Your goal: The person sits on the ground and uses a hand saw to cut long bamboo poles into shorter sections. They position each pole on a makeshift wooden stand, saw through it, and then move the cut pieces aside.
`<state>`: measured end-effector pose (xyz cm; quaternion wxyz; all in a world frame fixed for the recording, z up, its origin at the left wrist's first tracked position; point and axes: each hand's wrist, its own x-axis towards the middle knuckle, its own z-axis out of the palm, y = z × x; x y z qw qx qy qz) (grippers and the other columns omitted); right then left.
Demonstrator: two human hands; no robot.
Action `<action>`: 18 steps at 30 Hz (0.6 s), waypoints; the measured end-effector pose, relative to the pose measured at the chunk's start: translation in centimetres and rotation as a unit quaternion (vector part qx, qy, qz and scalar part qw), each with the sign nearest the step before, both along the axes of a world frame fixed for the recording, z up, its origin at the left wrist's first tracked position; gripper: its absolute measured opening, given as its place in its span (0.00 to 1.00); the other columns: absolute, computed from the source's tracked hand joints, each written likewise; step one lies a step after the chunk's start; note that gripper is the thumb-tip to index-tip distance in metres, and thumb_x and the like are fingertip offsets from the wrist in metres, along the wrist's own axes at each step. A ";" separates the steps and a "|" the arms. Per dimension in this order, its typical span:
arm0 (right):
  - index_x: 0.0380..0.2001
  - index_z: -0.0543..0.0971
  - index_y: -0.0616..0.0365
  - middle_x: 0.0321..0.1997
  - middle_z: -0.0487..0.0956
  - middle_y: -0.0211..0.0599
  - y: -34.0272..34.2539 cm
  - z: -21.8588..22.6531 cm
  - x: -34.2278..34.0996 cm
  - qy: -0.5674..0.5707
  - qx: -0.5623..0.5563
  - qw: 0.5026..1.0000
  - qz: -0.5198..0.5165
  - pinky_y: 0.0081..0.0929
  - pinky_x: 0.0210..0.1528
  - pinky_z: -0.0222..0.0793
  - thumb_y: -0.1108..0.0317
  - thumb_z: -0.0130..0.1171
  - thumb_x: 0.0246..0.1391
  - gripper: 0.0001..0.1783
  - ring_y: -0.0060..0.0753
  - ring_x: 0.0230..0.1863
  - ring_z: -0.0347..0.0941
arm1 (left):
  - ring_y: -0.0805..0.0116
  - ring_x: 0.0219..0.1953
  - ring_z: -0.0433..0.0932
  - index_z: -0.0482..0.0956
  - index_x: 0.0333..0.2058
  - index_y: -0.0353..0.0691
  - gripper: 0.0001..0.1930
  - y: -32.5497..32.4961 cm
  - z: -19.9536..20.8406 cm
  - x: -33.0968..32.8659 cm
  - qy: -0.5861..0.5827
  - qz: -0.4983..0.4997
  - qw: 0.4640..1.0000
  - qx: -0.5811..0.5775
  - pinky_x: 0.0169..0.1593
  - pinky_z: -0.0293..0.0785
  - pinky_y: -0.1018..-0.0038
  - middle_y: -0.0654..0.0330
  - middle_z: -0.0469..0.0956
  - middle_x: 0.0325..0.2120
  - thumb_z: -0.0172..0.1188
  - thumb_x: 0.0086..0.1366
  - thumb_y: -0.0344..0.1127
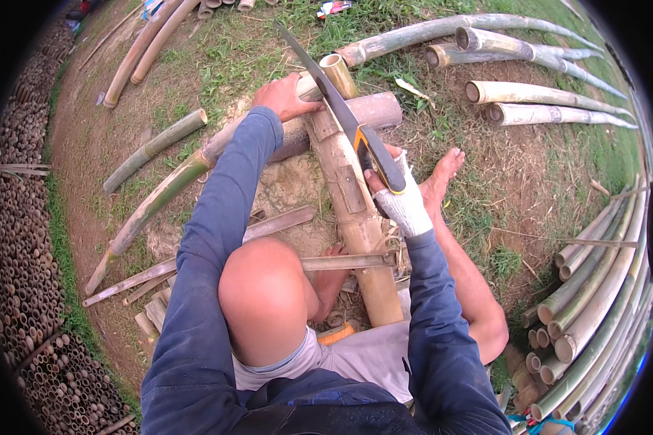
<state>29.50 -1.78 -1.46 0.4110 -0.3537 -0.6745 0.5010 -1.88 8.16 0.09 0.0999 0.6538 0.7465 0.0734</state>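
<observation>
My left hand (pixel 286 98) is wrapped round a long bamboo pole (pixel 183 177), near its far end. From there the pole slants down to the lower left. In my right hand (pixel 400 194), which wears a white glove, is the black and yellow handle of a handsaw (pixel 331 94). The blade points away to the upper left and passes beside the pole's end, just right of my left hand; whether its teeth touch the bamboo I cannot tell. A thick bamboo beam (pixel 372 272) lies below the saw. Past the blade, a short bamboo piece (pixel 337 71) shows its hollow end.
Across the far side lies a thick log (pixel 377 110). Cut bamboo poles (pixel 530 94) rest on the grass at upper right, and more are stacked (pixel 595 304) at lower right. A shorter bamboo length (pixel 156 151) lies at left. Bundled bamboo ends (pixel 29 275) line the left edge.
</observation>
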 end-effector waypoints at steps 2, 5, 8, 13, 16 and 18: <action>0.68 0.68 0.61 0.53 0.78 0.36 -2.8 0.8 2.9 -0.010 -0.106 0.993 -0.046 0.27 0.53 0.73 0.73 0.66 0.63 0.32 0.29 0.51 0.76 | 0.47 0.52 0.86 0.76 0.64 0.40 0.56 -0.1 -0.4 -0.1 0.005 0.010 1.000 -0.007 0.58 0.79 0.55 0.46 0.87 0.48 0.71 0.47 0.80; 0.67 0.68 0.60 0.50 0.78 0.33 -5.3 1.0 6.5 0.052 -0.208 0.973 -0.085 0.22 0.44 0.71 0.74 0.66 0.64 0.30 0.23 0.44 0.75 | 0.47 0.52 0.86 0.75 0.64 0.41 0.57 -0.4 -0.5 -0.1 -0.003 0.016 1.000 -0.006 0.59 0.79 0.54 0.46 0.87 0.48 0.71 0.46 0.81; 0.65 0.69 0.60 0.58 0.78 0.38 -7.0 0.0 8.5 0.015 -0.055 0.990 -0.131 0.33 0.68 0.65 0.75 0.65 0.66 0.27 0.33 0.63 0.73 | 0.46 0.52 0.86 0.75 0.64 0.40 0.57 -1.0 -0.1 0.3 -0.023 0.011 1.000 0.010 0.59 0.80 0.54 0.45 0.87 0.48 0.71 0.45 0.80; 0.60 0.71 0.58 0.44 0.81 0.33 -8.8 -3.8 9.3 0.073 -0.164 0.965 -0.189 0.27 0.46 0.74 0.70 0.66 0.67 0.22 0.26 0.42 0.78 | 0.45 0.52 0.86 0.77 0.61 0.39 0.53 -2.9 0.3 1.6 -0.033 0.013 0.999 0.016 0.59 0.79 0.53 0.45 0.87 0.49 0.74 0.45 0.75; 0.49 0.78 0.56 0.25 0.78 0.29 -10.2 -6.3 9.1 0.134 -0.187 0.951 -0.207 0.25 0.27 0.73 0.61 0.66 0.69 0.14 0.23 0.25 0.75 | 0.42 0.52 0.86 0.75 0.61 0.40 0.51 -4.3 0.3 2.8 -0.050 0.007 0.999 -0.005 0.59 0.79 0.53 0.43 0.86 0.48 0.76 0.46 0.72; 0.53 0.77 0.54 0.26 0.78 0.29 -10.5 -7.7 9.5 0.183 -0.327 0.891 -0.255 0.25 0.28 0.74 0.59 0.67 0.68 0.18 0.25 0.24 0.75 | 0.41 0.50 0.85 0.74 0.61 0.40 0.50 -5.2 0.2 3.7 -0.048 0.002 0.999 0.001 0.57 0.79 0.53 0.43 0.86 0.48 0.76 0.48 0.70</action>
